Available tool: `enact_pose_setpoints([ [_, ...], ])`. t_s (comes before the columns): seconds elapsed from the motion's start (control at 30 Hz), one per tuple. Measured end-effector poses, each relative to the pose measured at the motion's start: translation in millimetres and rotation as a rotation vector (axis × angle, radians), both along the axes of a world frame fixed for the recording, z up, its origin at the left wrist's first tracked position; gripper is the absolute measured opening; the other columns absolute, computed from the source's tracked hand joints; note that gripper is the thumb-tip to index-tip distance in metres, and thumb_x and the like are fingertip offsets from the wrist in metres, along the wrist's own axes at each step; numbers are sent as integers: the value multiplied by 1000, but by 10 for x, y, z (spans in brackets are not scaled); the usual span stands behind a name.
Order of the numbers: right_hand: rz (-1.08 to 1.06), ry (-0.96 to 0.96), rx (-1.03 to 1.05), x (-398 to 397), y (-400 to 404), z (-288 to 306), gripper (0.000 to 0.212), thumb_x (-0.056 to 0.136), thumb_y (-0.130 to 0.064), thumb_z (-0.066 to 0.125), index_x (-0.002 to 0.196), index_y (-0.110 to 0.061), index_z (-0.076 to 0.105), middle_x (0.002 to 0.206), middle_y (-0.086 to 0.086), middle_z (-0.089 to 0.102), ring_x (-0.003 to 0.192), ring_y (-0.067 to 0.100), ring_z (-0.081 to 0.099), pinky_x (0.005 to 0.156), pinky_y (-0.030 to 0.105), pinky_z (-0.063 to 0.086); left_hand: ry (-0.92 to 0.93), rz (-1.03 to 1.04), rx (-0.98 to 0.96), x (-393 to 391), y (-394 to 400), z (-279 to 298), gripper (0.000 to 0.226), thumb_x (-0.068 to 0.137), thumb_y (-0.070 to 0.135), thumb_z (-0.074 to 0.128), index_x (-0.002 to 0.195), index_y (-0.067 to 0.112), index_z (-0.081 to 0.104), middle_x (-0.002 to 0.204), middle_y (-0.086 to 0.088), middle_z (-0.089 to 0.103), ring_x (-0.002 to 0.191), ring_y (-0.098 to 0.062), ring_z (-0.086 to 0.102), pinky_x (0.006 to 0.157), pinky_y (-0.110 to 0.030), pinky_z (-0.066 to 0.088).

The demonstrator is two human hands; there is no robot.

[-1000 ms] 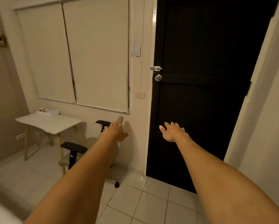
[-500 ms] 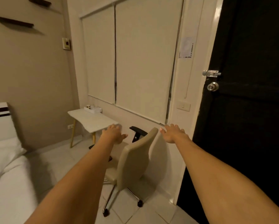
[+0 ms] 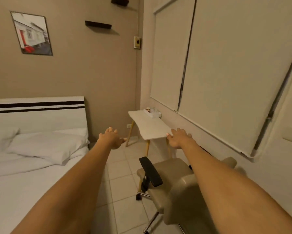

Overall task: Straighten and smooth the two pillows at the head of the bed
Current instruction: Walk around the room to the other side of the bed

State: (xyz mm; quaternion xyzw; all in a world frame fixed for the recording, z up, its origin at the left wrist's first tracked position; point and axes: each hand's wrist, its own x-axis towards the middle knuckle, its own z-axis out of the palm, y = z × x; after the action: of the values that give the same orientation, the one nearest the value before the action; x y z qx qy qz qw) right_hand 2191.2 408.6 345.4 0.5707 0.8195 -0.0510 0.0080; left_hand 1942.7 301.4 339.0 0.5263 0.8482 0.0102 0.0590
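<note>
Against the striped headboard (image 3: 37, 108), two white pillows lie at the head of the bed (image 3: 23, 183) — the nearer pillow (image 3: 47, 146) rumpled, its long axis running along the headboard, the farther pillow (image 3: 1, 137) partly cut off. Well clear of the headboard, left hand (image 3: 110, 138) and right hand (image 3: 180, 138) reach forward — fingers spread, holding nothing.

Beige walls (image 3: 91, 68), pale tiled floor (image 3: 125, 166), white table (image 3: 150, 127) beneath drawn blinds (image 3: 226, 73), swivel chair (image 3: 174, 176) nearby.
</note>
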Motion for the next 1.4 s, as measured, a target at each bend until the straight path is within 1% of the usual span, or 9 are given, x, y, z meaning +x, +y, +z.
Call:
enact_pose_setpoints([
  [0.2,117,42,16,-1043,786,33,62,101,-50,15,155,-20,19,161,11,19,147,32,19,116,50,16,13,106,14,-839,528,56,76,94,59,37,153,13,22,161,-13,17,149,-32,17,118,-52,20],
  [0.33,167,48,-9,-1560,1206,42,63,101,-52,14,154,-20,21,162,11,17,147,33,18,117,50,15,5,155,14,-1200,839,75,78,94,60,38,154,13,20,162,-12,14,150,-31,15,119,-52,16],
  [0.47,226,61,2,-2018,1658,8,62,101,-52,16,153,-19,25,160,12,23,146,33,21,115,51,18,13,188,16,-1609,1193,4,75,94,58,37,152,13,23,161,-12,19,149,-32,17,118,-53,18],
  [0.6,270,46,-2,-2492,2199,-58,63,101,-52,15,153,-18,24,160,13,22,146,34,21,115,52,18,20,248,10,-2022,1623,-67,74,94,59,37,151,13,27,160,-13,22,148,-34,20,117,-53,19],
  [0.67,296,51,-5,-2745,2481,-109,64,101,-52,16,154,-18,23,161,13,20,147,34,19,116,52,17,19,274,19,-2248,1858,-96,72,95,57,36,150,12,27,160,-13,22,148,-34,20,118,-54,19],
  [0.8,335,42,-49,-3262,3027,-181,66,100,-54,16,156,-19,17,164,12,10,151,32,8,119,51,10,21,323,1,-2679,2329,-111,72,96,57,34,151,11,25,161,-13,20,148,-35,19,118,-54,20],
  [0.9,364,22,-45,-3673,3406,-203,67,100,-55,16,157,-19,16,164,12,8,152,32,6,119,52,10,14,354,9,-3008,2619,-131,74,96,58,33,152,10,24,161,-13,19,148,-35,19,118,-54,20],
  [1.17,464,-19,-93,-4824,3981,-375,66,100,-54,14,157,-19,13,165,12,6,152,30,3,121,52,7,-13,480,-29,-4000,2896,-344,73,97,55,34,152,8,24,162,-14,16,149,-33,17,118,-52,20],
  [1.4,530,-12,-108,-6115,4328,-523,65,101,-52,16,157,-17,15,164,13,7,152,31,4,122,50,7,-29,567,-63,-5123,3092,-496,73,97,55,34,152,7,23,162,-14,14,150,-31,15,118,-50,19],
])
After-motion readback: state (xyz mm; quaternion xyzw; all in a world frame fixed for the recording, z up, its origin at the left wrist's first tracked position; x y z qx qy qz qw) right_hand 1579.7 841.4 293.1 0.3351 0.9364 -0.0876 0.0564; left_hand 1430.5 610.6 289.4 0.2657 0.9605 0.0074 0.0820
